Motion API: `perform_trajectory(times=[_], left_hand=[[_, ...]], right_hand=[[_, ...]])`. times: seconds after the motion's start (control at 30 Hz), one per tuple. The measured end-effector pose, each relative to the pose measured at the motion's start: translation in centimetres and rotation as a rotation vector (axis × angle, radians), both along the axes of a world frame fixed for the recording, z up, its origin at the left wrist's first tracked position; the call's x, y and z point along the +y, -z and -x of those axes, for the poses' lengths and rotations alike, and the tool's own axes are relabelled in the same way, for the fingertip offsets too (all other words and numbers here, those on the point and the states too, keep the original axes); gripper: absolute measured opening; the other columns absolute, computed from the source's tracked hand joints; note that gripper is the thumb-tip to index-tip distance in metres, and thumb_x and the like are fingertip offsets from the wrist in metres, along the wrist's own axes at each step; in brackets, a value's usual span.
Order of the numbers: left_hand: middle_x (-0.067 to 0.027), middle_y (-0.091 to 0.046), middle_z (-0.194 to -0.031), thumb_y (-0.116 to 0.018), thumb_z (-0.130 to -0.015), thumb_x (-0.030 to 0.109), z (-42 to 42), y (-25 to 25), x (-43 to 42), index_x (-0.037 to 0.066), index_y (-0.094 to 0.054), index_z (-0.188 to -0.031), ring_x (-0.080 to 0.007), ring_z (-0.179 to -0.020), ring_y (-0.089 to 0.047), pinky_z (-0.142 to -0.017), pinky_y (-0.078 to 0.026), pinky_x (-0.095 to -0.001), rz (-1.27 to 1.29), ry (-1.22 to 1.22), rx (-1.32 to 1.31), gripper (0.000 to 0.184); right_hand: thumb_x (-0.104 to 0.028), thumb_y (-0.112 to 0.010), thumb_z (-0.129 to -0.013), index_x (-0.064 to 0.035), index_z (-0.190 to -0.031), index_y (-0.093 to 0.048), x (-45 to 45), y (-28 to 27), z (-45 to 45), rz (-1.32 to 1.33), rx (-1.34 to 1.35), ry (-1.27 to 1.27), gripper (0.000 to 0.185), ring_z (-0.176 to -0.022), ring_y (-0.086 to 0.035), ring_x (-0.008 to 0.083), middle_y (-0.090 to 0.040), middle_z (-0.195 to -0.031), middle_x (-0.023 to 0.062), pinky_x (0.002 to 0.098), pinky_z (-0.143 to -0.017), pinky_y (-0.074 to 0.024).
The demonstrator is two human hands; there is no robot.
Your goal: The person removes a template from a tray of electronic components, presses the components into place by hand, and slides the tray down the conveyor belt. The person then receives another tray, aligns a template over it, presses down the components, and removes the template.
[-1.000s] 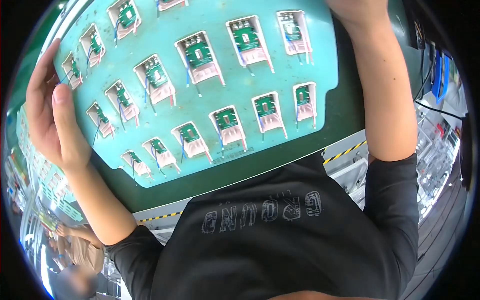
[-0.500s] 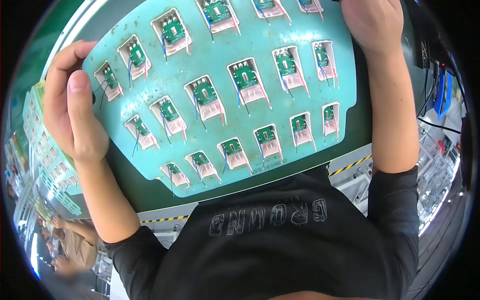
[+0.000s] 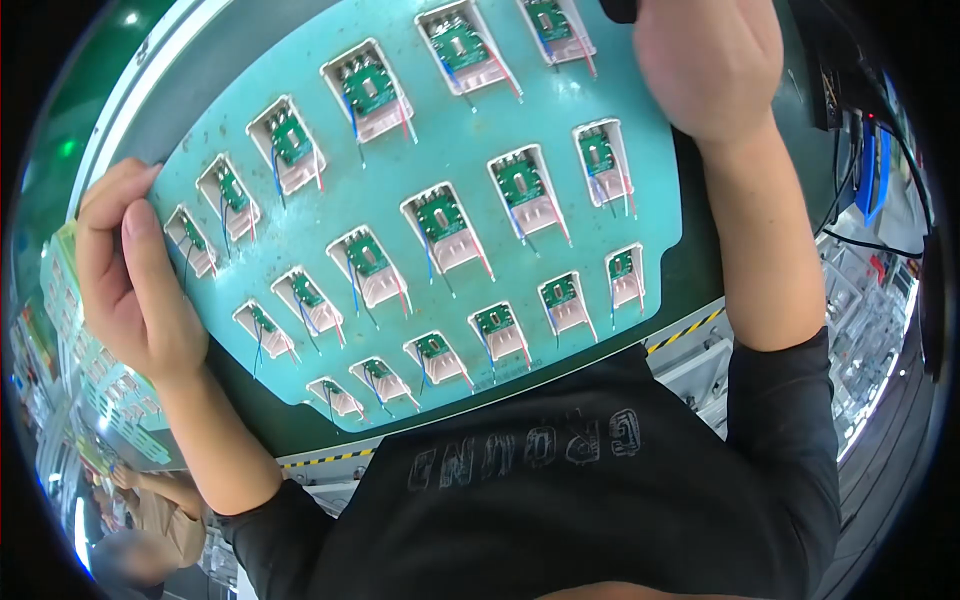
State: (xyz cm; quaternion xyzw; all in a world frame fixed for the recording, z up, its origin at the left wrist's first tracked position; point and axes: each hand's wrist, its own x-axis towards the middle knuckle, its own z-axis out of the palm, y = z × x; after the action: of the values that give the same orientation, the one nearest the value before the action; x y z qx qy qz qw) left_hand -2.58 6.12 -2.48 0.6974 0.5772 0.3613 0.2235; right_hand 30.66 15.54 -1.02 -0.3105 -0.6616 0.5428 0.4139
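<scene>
A large turquoise tray (image 3: pixel 390 150) fills the upper middle, held tilted in front of my body. Its slots hold white plastic housings, each with a small green circuit board (image 3: pixel 437 215) and thin blue, red and black wires. My left hand (image 3: pixel 140 275) is closed at the tray's left edge, thumb on the near side and the other fingers partly hidden. My right hand (image 3: pixel 715 75) is at the upper right edge, beside a black part (image 3: pixel 620 10). Its fingers are curled mostly out of sight, and it seems to grip the tray there.
A dark green work surface (image 3: pixel 265 395) lies below the tray, with yellow-black striped tape (image 3: pixel 685 330) along its front edge. Another turquoise tray (image 3: pixel 95 365) with housings stands at far left. A person (image 3: pixel 160 515) is at lower left. Cables and a blue object (image 3: pixel 876 180) are at right.
In the view, the tray and both hands have shifted left and mostly downward; the top right housing has left sight behind my right hand or the frame edge. Both hands keep their places on the tray.
</scene>
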Motion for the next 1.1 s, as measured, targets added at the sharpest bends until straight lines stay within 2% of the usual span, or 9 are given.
perform_trajectory(times=[0.1, 0.2, 0.3, 0.5, 0.63, 0.73, 0.83, 0.97, 1.1], left_hand=[[-0.0162, -0.063, -0.121, -0.047, -0.104, 0.006, 0.4, 0.0, -0.1, -0.008, -0.063, -0.113, -0.0193, -0.112, -0.057, -0.105, -0.039, -0.0329, 0.040, 0.030, -0.065, 0.023], [-0.0171, -0.063, -0.122, -0.047, -0.104, 0.007, 0.5, 0.0, -0.2, -0.008, -0.062, -0.114, -0.0202, -0.113, -0.057, -0.105, -0.039, -0.0334, 0.035, 0.030, -0.072, 0.023], [-0.0193, -0.062, -0.122, -0.046, -0.105, 0.015, 0.8, -0.2, -0.4, -0.009, -0.061, -0.115, -0.0230, -0.113, -0.057, -0.105, -0.039, -0.0359, 0.032, 0.055, -0.067, 0.030], [-0.0210, -0.063, -0.116, -0.045, -0.105, 0.023, 0.0, 0.0, -0.2, -0.011, -0.061, -0.111, -0.0251, -0.105, -0.059, -0.096, -0.045, -0.0359, 0.002, 0.048, -0.169, 0.038], [-0.0217, -0.063, -0.115, -0.044, -0.105, 0.024, 0.0, -0.4, 0.0, -0.011, -0.062, -0.111, -0.0261, -0.105, -0.060, -0.095, -0.046, -0.0370, 0.013, 0.077, -0.084, 0.040], [-0.0218, -0.064, -0.113, -0.044, -0.105, 0.023, -0.2, -0.5, 0.0, -0.011, -0.063, -0.109, -0.0264, -0.104, -0.061, -0.095, -0.046, -0.0365, -0.001, 0.083, -0.068, 0.039], [-0.0208, -0.064, -0.118, -0.042, -0.107, 0.022, 0.0, -0.8, 0.0, -0.010, -0.062, -0.112, -0.0258, -0.111, -0.059, -0.102, -0.041, -0.0368, 0.032, 0.107, -0.018, 0.038], [-0.0184, -0.066, -0.108, -0.048, -0.101, 0.005, -0.9, -1.0, 0.3, -0.009, -0.065, -0.107, -0.0238, -0.100, -0.062, -0.091, -0.046, -0.0324, -0.026, 0.056, -0.007, 0.022], [-0.0145, -0.069, -0.101, -0.053, -0.099, 0.000, -0.9, -0.6, 0.6, -0.007, -0.068, -0.105, -0.0194, -0.090, -0.064, -0.083, -0.049, -0.0276, -0.139, 0.069, 0.035, 0.018]], right_hand=[[-0.025, -0.055, -0.106, 0.0030, -0.087, -0.070, 0.2, 3.1, 0.7, -0.157, 0.052, 0.079, 0.037, -0.067, -0.051, 0.0046, -0.061, -0.071, -0.0013, 0.0232, -0.059, -0.0395], [-0.021, -0.057, -0.105, 0.0031, -0.088, -0.069, 0.4, 2.5, 0.1, -0.182, -0.023, 0.041, 0.032, -0.067, -0.051, 0.0050, -0.060, -0.071, -0.0010, 0.0235, -0.060, -0.0402], [-0.023, -0.055, -0.106, 0.0039, -0.089, -0.069, -0.1, 1.7, 0.4, -0.182, -0.079, 0.077, 0.034, -0.069, -0.052, 0.0059, -0.061, -0.073, 0.0002, 0.0234, -0.062, -0.0418], [-0.024, -0.050, -0.107, 0.0056, -0.093, -0.069, 0.3, 3.5, 0.3, -0.028, 0.097, 0.076, 0.038, -0.073, -0.054, 0.0078, -0.062, -0.075, 0.0023, 0.0250, -0.067, -0.0443], [-0.026, -0.048, -0.108, 0.0057, -0.093, -0.069, 0.2, 2.5, 0.2, -0.161, 0.018, 0.083, 0.040, -0.073, -0.053, 0.0081, -0.062, -0.075, 0.0025, 0.0253, -0.068, -0.0443], [-0.026, -0.049, -0.107, 0.0057, -0.093, -0.069, -0.4, 1.4, 0.8, -0.082, -0.052, 0.134, 0.040, -0.073, -0.053, 0.0079, -0.062, -0.076, 0.0027, 0.0251, -0.067, -0.0438], [-0.025, -0.050, -0.107, 0.0058, -0.092, -0.069, -0.1, 2.7, 0.5, -0.046, -0.050, 0.150, 0.039, -0.072, -0.053, 0.0078, -0.062, -0.076, 0.0029, 0.0251, -0.066, -0.0434], [-0.023, -0.049, -0.106, 0.0063, -0.090, -0.068, 0.0, 1.3, 0.1, -0.098, -0.148, 0.106, 0.038, -0.072, -0.053, 0.0087, -0.064, -0.077, 0.0048, 0.0253, -0.066, -0.0430], [-0.024, -0.045, -0.106, 0.0068, -0.088, -0.068, -0.6, 0.7, 1.2, -0.196, -0.222, 0.167, 0.042, -0.076, -0.058, 0.0126, -0.067, -0.087, 0.0115, 0.0252, -0.071, -0.0435]])
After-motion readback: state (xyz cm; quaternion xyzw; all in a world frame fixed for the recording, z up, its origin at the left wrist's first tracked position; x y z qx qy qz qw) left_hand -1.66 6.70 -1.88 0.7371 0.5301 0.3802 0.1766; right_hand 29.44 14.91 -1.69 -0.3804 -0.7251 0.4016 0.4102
